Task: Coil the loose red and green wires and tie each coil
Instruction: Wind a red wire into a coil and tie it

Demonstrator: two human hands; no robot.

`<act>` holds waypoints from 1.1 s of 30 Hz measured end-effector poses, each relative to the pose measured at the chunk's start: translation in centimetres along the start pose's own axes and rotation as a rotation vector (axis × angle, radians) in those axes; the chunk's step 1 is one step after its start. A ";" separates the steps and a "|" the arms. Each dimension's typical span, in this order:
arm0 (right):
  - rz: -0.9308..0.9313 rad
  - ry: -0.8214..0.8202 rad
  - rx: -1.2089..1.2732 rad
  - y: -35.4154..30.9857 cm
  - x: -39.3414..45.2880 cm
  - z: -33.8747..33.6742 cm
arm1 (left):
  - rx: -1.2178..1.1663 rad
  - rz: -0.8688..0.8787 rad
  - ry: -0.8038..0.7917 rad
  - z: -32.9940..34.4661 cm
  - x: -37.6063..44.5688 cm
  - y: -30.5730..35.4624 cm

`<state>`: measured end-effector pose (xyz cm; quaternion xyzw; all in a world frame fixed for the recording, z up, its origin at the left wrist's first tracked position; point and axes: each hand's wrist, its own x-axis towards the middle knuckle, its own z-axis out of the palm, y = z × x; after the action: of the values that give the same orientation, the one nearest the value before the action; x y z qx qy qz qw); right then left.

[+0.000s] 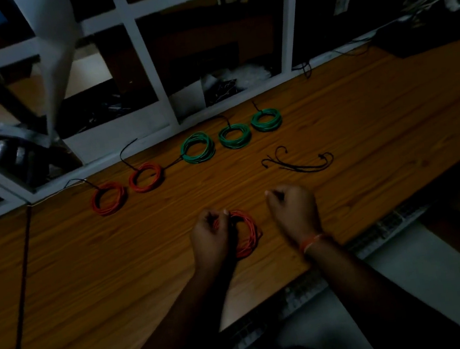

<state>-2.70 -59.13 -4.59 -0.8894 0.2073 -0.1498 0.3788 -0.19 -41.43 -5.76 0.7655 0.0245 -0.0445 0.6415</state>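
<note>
Dim electrical workshop, wooden workbench, white shelving (cluttered with cables), tied wire coils

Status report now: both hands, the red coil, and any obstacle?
Left hand grips red coil on table. Right hand curled beside it; contents unclear. Five tied coils behind, black ties spare. Nothing blocking.

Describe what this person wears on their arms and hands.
Both forearms are bare, with no sleeves in view. The right wrist carries a thin orange thread band. The left hand and right hand wear no gloves; the dim, blurred picture shows no rings or watch.
</note>
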 end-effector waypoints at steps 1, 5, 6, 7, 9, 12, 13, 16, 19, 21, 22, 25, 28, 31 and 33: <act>0.014 0.026 -0.037 0.3 1.4 -0.3 | 0.050 0.029 -0.004 0.1 0.1 -0.1; 0.035 0.060 -0.137 0.9 5.6 -0.9 | 0.096 0.075 0.016 0.6 -0.2 0.2; 0.037 0.060 -0.153 0.8 6.5 -0.9 | 0.082 0.073 0.016 0.7 -0.3 0.1; 0.038 0.053 -0.170 0.7 7.3 -0.6 | 0.069 0.075 0.016 0.7 -0.3 0.1; 0.044 0.017 -0.254 0.3 8.7 0.1 | 0.051 0.078 0.017 0.5 -0.2 0.0; 0.060 -0.054 -0.430 -0.6 10.3 1.4 | -0.013 0.023 0.010 0.4 -0.1 0.1; 0.079 -0.098 -0.481 -0.9 10.9 1.7 | -0.038 0.011 0.003 0.3 0.0 0.1; 0.146 -0.258 -0.617 -1.8 12.1 2.0 | -0.094 -0.004 -0.018 0.2 0.0 0.1; 0.105 -0.196 -0.550 -1.9 11.4 2.0 | -0.088 -0.003 -0.022 0.1 -0.1 0.3; -0.048 -0.060 -0.356 -1.4 9.5 2.0 | -0.105 -0.014 -0.025 0.1 -0.1 0.3; -0.141 0.001 -0.266 -1.3 8.3 1.8 | -0.116 -0.016 -0.027 0.0 -0.2 0.3; -0.368 0.053 -0.089 -2.1 4.8 0.9 | -0.123 -0.001 -0.029 -0.1 0.1 0.3; -0.459 -0.040 0.092 -2.6 1.5 0.3 | -0.116 0.022 -0.029 -0.2 0.4 0.0; -0.523 -0.139 0.140 -2.7 -0.8 0.7 | -0.117 0.042 -0.039 -0.2 0.7 -0.5; -0.535 -0.149 0.132 -2.8 -1.6 1.0 | -0.086 0.067 -0.036 -0.3 0.9 -0.6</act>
<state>-2.98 -56.00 -3.35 -0.8946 -0.0733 -0.1916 0.3969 0.69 -41.01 -6.40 0.7366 -0.0108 -0.0355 0.6753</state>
